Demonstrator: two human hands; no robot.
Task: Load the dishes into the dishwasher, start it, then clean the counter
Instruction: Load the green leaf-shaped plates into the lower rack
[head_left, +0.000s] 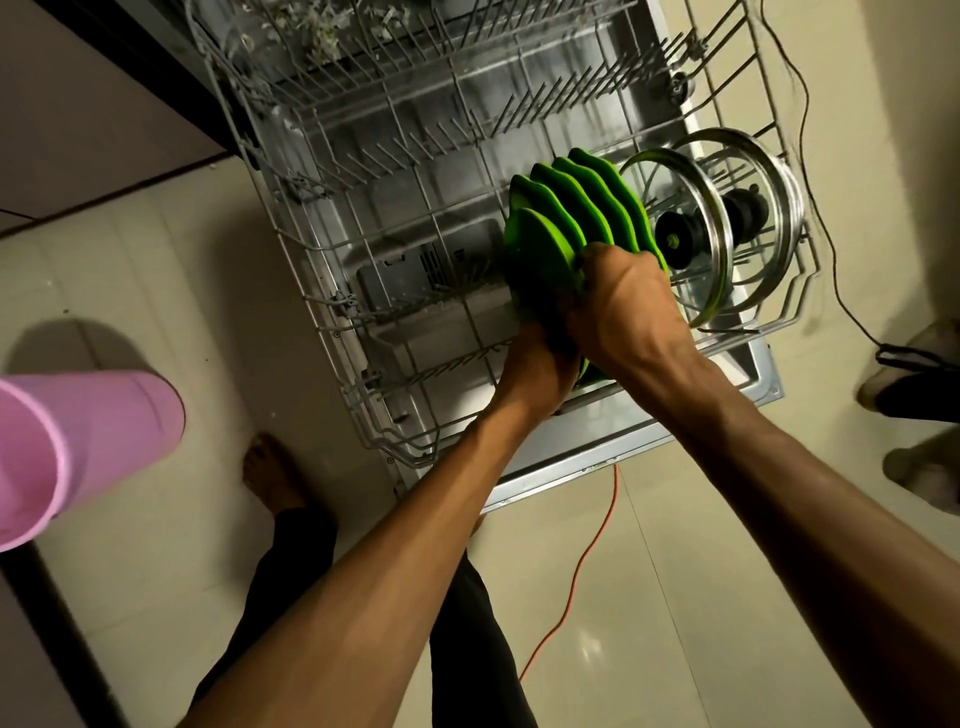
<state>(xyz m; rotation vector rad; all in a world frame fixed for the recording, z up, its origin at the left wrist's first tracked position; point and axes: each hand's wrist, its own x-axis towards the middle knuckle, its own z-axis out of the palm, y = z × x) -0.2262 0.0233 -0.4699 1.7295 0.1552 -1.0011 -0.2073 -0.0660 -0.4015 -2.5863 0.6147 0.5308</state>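
The dishwasher's lower wire rack (332, 291) is pulled out over the open door (623, 447). Several green plates (566, 208) stand on edge in a row at the rack's right side. My right hand (623, 306) grips the near rims of the plates from above. Lower and to the left, my left hand (540, 358) holds the bottom edge of the nearest green plates; its fingers are hidden behind them. Two glass pot lids (696, 208) with steel rims and black knobs stand upright just right of the plates.
A pink plastic cup (78, 447) lies at the left edge on a dark counter corner. An orange cable (587, 561) and a black cable (810, 156) run over the tiled floor. Another person's feet (914, 395) stand at the right. My bare foot (270, 473) is left of the door.
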